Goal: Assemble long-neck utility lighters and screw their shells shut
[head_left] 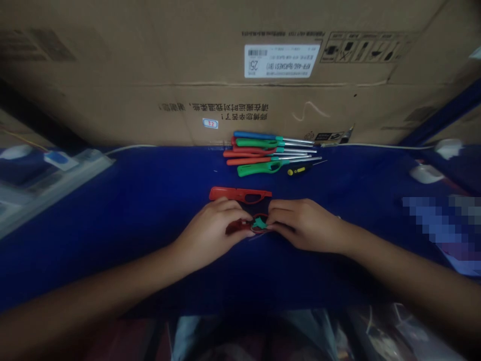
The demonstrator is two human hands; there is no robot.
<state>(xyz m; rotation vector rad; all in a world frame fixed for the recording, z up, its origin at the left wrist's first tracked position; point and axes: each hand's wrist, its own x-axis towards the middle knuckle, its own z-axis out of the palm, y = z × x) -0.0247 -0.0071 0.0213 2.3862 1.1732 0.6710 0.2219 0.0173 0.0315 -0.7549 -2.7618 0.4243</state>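
Note:
Between my two hands lies an opened red lighter body [240, 226] with a green trigger piece [259, 223] at its middle. My left hand [216, 225] pinches the left part of this body between thumb and fingers. At its other end, my right hand [296, 220] has its fingertips closed beside the green piece; they hide the body's right tip. Just beyond the hands rests a separate red casing half [240, 193] with an oval trigger opening. Thin wires near the green piece are too small to make out clearly.
Several gas lighters [259, 169] in blue, green and red lie stacked at the back. Beside them is a small yellow-and-black screwdriver [296, 171]. A large cardboard box [150, 75] stands behind the blue tabletop [131, 210]. A white cable [131, 147] runs along the back edge.

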